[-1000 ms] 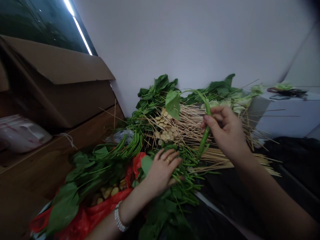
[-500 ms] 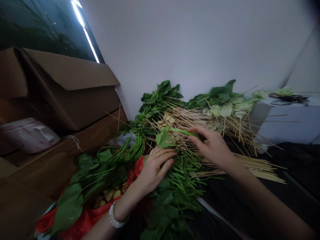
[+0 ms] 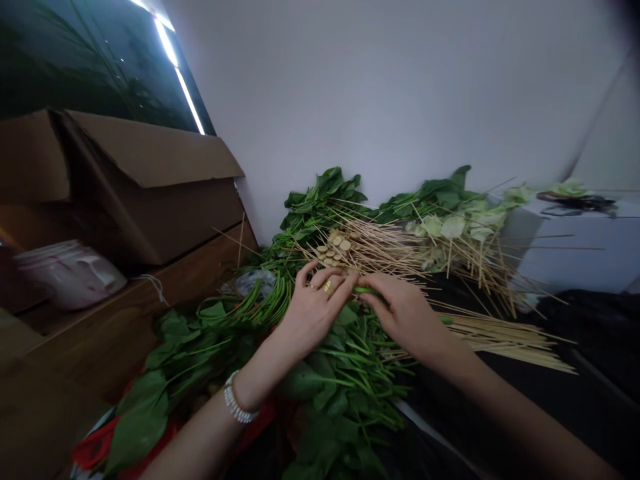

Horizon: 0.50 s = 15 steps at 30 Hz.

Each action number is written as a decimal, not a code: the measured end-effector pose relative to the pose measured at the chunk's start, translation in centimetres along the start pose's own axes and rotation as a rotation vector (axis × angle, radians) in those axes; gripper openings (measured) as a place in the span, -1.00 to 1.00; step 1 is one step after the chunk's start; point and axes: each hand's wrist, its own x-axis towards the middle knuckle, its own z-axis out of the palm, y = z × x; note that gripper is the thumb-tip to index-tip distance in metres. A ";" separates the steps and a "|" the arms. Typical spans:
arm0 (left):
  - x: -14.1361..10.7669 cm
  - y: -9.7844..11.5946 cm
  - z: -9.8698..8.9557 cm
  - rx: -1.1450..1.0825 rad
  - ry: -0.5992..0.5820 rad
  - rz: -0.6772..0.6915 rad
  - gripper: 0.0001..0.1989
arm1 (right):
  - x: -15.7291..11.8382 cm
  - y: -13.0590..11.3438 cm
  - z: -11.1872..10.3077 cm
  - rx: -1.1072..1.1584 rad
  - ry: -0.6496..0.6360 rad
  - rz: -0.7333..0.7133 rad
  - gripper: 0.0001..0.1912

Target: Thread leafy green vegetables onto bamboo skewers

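Note:
A leafy green stem (image 3: 367, 290) spans the small gap between my hands above the heap of greens. My right hand (image 3: 407, 313) pinches it between thumb and fingers, and a bit of green shows past the wrist. My left hand (image 3: 320, 297), with gold rings, is closed at the stem's other end, covering the leaf. Just beyond the fingers lie pale round slices (image 3: 336, 247) on skewers. Beneath both hands spreads a pile of leafy greens (image 3: 350, 380).
Bare bamboo skewers (image 3: 505, 337) lie right of my right hand. Skewered cabbage pieces (image 3: 453, 225) and more greens (image 3: 325, 193) rest along the wall. At left stand a cardboard box (image 3: 165, 207) and a whitish tub (image 3: 70, 273). A red plastic bag (image 3: 95, 443) sits lower left.
My left hand has moved up and right and closed over the leaf end. My right hand has come slightly lower, bringing the hands close together. The view has shifted slightly.

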 end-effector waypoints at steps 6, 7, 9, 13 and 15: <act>0.8 0.4 0.2 0.082 -0.174 0.030 -0.72 | -0.6 -0.4 1.1 -0.346 -0.056 -0.008 -0.87; 0.9 0.4 0.2 0.083 -0.185 0.035 -0.75 | -0.6 -0.5 1.3 -0.416 -0.061 -0.010 -0.87; 1.2 0.4 0.4 0.082 -0.194 0.047 -0.81 | -0.8 -0.6 1.7 -0.523 -0.062 -0.019 -0.87; 1.1 0.3 0.9 0.045 -0.162 0.028 -0.92 | -0.9 -0.5 2.2 -0.499 -0.068 -0.085 -0.84; 0.8 0.3 1.0 -0.025 -0.118 0.005 -0.91 | -0.7 -0.4 2.4 -0.385 -0.060 -0.123 -0.83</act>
